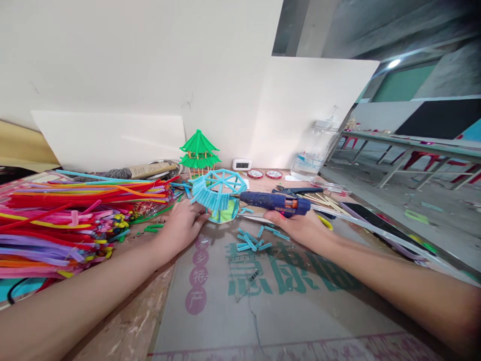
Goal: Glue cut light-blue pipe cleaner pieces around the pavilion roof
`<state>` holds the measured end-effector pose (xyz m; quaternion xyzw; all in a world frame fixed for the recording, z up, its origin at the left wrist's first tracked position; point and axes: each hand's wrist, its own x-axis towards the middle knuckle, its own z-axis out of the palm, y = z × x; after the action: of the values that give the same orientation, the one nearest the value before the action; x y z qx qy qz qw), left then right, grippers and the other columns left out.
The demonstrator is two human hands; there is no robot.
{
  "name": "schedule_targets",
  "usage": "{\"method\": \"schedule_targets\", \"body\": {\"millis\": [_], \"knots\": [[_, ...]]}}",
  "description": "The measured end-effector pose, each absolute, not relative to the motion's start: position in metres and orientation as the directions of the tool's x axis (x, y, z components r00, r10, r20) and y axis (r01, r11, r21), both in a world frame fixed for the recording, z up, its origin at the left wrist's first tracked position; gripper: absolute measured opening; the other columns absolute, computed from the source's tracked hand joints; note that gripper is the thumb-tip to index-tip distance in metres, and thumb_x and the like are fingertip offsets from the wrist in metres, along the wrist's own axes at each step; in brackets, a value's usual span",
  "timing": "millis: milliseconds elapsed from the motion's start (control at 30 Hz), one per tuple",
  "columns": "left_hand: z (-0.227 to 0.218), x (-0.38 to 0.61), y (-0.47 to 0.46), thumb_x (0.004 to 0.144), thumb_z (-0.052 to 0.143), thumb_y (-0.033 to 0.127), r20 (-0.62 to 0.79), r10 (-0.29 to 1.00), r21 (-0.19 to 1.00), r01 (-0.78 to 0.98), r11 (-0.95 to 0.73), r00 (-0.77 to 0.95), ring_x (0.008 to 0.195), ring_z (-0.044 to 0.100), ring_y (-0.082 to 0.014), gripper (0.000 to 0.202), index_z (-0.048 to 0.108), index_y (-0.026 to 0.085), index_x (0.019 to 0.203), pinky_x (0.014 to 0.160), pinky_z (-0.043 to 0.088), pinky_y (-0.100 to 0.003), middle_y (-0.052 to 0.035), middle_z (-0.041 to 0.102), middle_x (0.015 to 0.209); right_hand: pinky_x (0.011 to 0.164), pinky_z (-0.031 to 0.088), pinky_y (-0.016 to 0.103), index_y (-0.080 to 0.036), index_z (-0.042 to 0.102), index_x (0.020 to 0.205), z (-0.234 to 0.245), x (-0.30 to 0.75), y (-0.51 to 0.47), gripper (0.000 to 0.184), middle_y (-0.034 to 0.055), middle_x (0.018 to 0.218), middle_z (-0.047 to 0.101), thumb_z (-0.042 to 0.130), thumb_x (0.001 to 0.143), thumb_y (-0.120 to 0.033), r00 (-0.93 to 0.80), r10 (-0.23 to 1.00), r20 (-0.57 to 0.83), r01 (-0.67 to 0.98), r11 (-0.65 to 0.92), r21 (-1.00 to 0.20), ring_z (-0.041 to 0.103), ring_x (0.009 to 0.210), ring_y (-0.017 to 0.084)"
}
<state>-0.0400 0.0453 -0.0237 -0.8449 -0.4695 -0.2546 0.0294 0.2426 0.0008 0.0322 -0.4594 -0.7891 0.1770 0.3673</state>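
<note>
My left hand [184, 223] rests on the table with its fingers closed on the edge of a light blue pipe-cleaner roof frame [216, 190], tilting it up. My right hand [300, 225] grips a blue hot glue gun [276, 202] whose nozzle points left at the frame. Several short light blue pipe-cleaner pieces [253, 240] lie on the cardboard sheet [263, 296] between my hands. A finished green pagoda model [198, 152] stands just behind the frame.
A big heap of coloured pipe cleaners [71, 215] fills the left side. White boards [112, 138] lean against the wall. A small digital clock [241, 164], two round tins [264, 174], a plastic bottle [313, 155], wooden sticks [319, 198] and a dark phone [379, 223] lie at the right.
</note>
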Motion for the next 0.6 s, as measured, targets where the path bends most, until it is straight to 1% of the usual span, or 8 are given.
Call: {"method": "schedule_targets", "body": {"millis": [67,233,467,600], "knots": [[-0.0233,-0.0398,0.0448,0.095,0.043,0.033,0.455,0.78,0.191,0.808,-0.557,0.43,0.091,0.058,-0.0259,0.031,0.064,0.018,0.079,0.081,0.043,-0.039,-0.0095,0.066,0.092,0.104,0.049,0.045,-0.034,0.067,0.119,0.0321,0.2423,0.0014,0.036,-0.004,0.12,0.069,0.059,0.086,-0.045,-0.312,0.854,0.417,0.585,0.519,-0.623,0.063,0.115,0.027],[-0.0239,-0.04,0.0448,0.096,0.043,0.033,0.441,0.789,0.194,0.813,-0.549,0.427,0.095,0.057,-0.0263,0.03,0.065,0.018,0.082,0.084,0.042,-0.039,-0.0099,0.065,0.093,0.101,0.051,0.045,-0.031,0.068,0.117,0.0314,0.2413,0.0018,0.035,-0.0024,0.116,0.071,0.059,0.086,-0.045,-0.308,0.865,0.395,0.558,0.501,-0.661,0.065,0.112,0.027],[-0.0248,-0.0407,0.0459,0.095,0.043,0.034,0.439,0.792,0.199,0.813,-0.547,0.425,0.095,0.058,-0.0253,0.03,0.065,0.018,0.082,0.084,0.043,-0.038,-0.0094,0.065,0.091,0.102,0.051,0.047,-0.032,0.069,0.114,0.0313,0.2397,-0.002,0.036,-0.0009,0.116,0.071,0.062,0.082,-0.047,-0.251,0.885,0.393,0.616,0.459,-0.64,0.063,0.115,0.029],[-0.0242,-0.04,0.045,0.096,0.043,0.034,0.44,0.795,0.2,0.818,-0.54,0.417,0.095,0.057,-0.0255,0.03,0.064,0.018,0.083,0.084,0.042,-0.038,-0.0094,0.064,0.092,0.103,0.05,0.047,-0.032,0.069,0.114,0.0304,0.2394,-0.0023,0.036,-0.0015,0.117,0.07,0.061,0.083,-0.047,-0.264,0.882,0.389,0.604,0.466,-0.647,0.063,0.115,0.029]]}}
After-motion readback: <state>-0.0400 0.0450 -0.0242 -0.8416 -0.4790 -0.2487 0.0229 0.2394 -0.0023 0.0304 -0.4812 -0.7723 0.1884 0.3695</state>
